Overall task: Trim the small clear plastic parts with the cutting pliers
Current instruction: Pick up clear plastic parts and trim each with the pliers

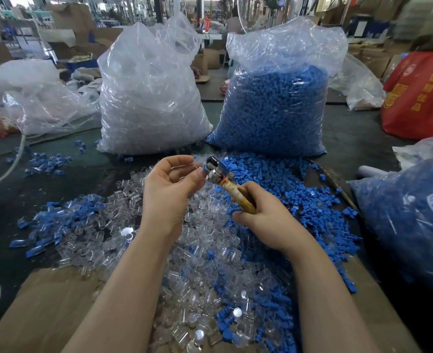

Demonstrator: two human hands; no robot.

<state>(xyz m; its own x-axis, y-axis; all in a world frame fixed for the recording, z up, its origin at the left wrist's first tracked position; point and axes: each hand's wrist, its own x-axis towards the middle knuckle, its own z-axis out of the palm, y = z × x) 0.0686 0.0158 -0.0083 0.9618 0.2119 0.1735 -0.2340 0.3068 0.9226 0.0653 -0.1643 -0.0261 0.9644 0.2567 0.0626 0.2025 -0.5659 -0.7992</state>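
Small clear part, blurred: pinched in left hand fingers, at head of cutting pliers. Right hand: fingers wrapped round yellow handles. Beneath: loose clear parts, blue parts on table. Behind: two filled bags.

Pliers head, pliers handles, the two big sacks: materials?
Pliers head: bare metal, by its silver glare. Pliers handles: yellowish wrap, maybe tape or cloth; unclear. Left sack and right sack: thin clear plastic film, crinkled and glossy, contents visible through it.
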